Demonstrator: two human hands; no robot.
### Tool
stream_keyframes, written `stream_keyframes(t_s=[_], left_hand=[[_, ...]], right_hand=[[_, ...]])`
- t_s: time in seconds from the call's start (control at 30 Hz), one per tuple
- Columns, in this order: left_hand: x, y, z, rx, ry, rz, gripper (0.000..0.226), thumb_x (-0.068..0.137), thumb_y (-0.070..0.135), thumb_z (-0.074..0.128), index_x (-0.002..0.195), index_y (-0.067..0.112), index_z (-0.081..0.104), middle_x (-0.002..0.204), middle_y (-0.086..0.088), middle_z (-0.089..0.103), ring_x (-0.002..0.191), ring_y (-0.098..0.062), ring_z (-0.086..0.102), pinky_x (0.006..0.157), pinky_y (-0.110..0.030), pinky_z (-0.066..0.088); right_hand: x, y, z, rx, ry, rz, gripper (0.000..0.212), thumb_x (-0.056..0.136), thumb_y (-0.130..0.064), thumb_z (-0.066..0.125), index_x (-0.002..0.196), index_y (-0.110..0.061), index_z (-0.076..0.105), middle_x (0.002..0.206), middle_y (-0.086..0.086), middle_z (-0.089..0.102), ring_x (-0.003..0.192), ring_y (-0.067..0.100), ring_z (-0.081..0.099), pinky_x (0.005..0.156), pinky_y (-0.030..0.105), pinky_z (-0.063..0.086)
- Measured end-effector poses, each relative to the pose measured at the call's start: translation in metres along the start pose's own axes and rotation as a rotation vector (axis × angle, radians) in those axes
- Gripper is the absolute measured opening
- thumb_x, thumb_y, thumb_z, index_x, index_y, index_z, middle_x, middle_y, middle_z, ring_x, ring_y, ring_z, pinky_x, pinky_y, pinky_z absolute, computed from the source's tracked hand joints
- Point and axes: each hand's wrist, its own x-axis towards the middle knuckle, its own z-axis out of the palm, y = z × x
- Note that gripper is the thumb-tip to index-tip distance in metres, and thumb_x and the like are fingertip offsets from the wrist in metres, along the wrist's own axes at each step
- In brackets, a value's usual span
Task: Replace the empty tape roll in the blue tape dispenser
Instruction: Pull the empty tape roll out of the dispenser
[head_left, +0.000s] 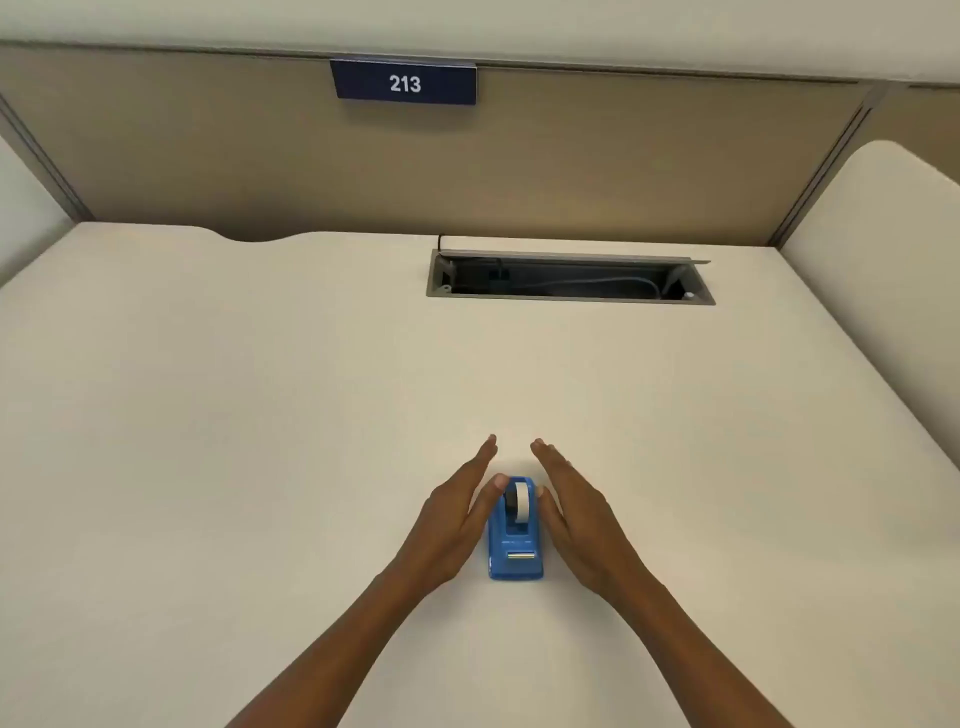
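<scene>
**Hands flanking the dispenser**

While the blue tape dispenser (515, 540) stands upright on the white desk (260, 415), near its front edge, a white roll (520, 500) sits in its cradle. I have my left hand (451, 525) just beside its left flank, fingers straight, thumb tip touching the top. My right hand (576, 512) mirrors it on the other side, flat and open, gripping nothing. Farther back are an open cable tray (569, 280) and a "213" sign (404, 83) on the partition.

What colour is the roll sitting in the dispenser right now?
White, with a dark inner side; the roll shows best in the head view, in the blue dispenser.
</scene>
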Motion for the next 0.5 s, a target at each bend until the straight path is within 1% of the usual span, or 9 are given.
stream_keyframes(t_s=[0.07,0.1,0.13,0.17,0.23,0.27,0.33,0.4,0.5], left_hand=[[-0.001,0.001,0.001,-0.050,-0.025,-0.043,0.060,0.083,0.064,0.035,0.139,0.048,0.021,0.142,0.025,0.035,0.130,0.006,0.034,0.106,-0.018,0.026],[-0.002,-0.001,0.002,-0.062,-0.039,-0.058,0.063,0.081,0.066,0.038,0.139,0.045,0.025,0.142,0.023,0.039,0.130,0.003,0.037,0.106,-0.019,0.028],[-0.005,-0.001,0.003,-0.070,-0.053,-0.064,0.065,0.078,0.066,0.041,0.138,0.042,0.031,0.141,0.021,0.041,0.130,0.000,0.039,0.105,-0.016,0.029],[-0.006,-0.002,0.003,-0.072,-0.056,-0.070,0.065,0.076,0.066,0.044,0.135,0.042,0.035,0.138,0.021,0.042,0.130,-0.002,0.040,0.101,-0.009,0.030],[-0.008,-0.001,0.002,-0.063,-0.064,-0.091,0.061,0.071,0.066,0.051,0.127,0.049,0.034,0.133,0.026,0.041,0.124,0.006,0.041,0.089,0.006,0.029],[-0.009,-0.001,0.001,-0.059,-0.079,-0.084,0.061,0.069,0.065,0.056,0.124,0.053,0.032,0.131,0.031,0.039,0.120,0.015,0.039,0.085,0.009,0.028],[-0.012,-0.003,0.000,-0.062,-0.104,-0.084,0.073,0.065,0.060,0.071,0.124,0.057,0.029,0.127,0.040,0.036,0.112,0.028,0.035,0.082,0.010,0.028],[-0.015,-0.007,0.001,-0.065,-0.126,-0.083,0.087,0.059,0.049,0.082,0.128,0.055,0.029,0.127,0.041,0.037,0.113,0.029,0.034,0.083,0.008,0.030],[-0.015,-0.009,0.002,-0.055,-0.135,-0.077,0.096,0.055,0.042,0.087,0.130,0.053,0.029,0.130,0.039,0.037,0.116,0.027,0.034,0.085,0.008,0.030]], right_hand=[[-0.003,-0.002,0.000,0.097,0.021,0.018,0.045,0.099,-0.026,0.036,0.143,-0.029,0.028,0.148,-0.016,0.031,0.134,-0.003,0.028,0.104,-0.002,0.016],[-0.005,-0.003,0.001,0.122,0.017,0.021,0.043,0.099,-0.024,0.037,0.141,-0.030,0.030,0.145,-0.017,0.034,0.131,-0.004,0.032,0.099,-0.006,0.017],[-0.008,-0.004,0.003,0.143,0.000,0.025,0.042,0.098,-0.022,0.039,0.138,-0.033,0.031,0.142,-0.018,0.036,0.129,-0.004,0.035,0.096,-0.008,0.020],[-0.009,-0.003,0.005,0.175,-0.010,0.029,0.042,0.098,-0.020,0.040,0.135,-0.036,0.031,0.140,-0.018,0.038,0.126,-0.004,0.038,0.094,-0.008,0.022],[-0.013,-0.004,0.007,0.214,-0.019,0.038,0.041,0.098,-0.018,0.040,0.135,-0.035,0.032,0.140,-0.016,0.040,0.125,-0.004,0.040,0.097,-0.003,0.028],[-0.014,-0.004,0.007,0.213,-0.025,0.032,0.042,0.098,-0.019,0.040,0.137,-0.032,0.034,0.142,-0.014,0.041,0.127,-0.003,0.041,0.101,0.002,0.030],[-0.016,-0.002,0.008,0.221,-0.022,0.032,0.043,0.098,-0.022,0.041,0.140,-0.026,0.035,0.145,-0.011,0.042,0.130,0.000,0.041,0.110,0.017,0.033],[-0.017,-0.004,0.009,0.228,-0.016,0.029,0.046,0.096,-0.024,0.045,0.141,-0.025,0.035,0.145,-0.010,0.043,0.131,0.003,0.042,0.111,0.028,0.036],[-0.017,-0.004,0.008,0.229,-0.010,0.018,0.052,0.092,-0.021,0.054,0.140,-0.025,0.035,0.144,-0.011,0.043,0.130,0.002,0.042,0.110,0.027,0.038]])
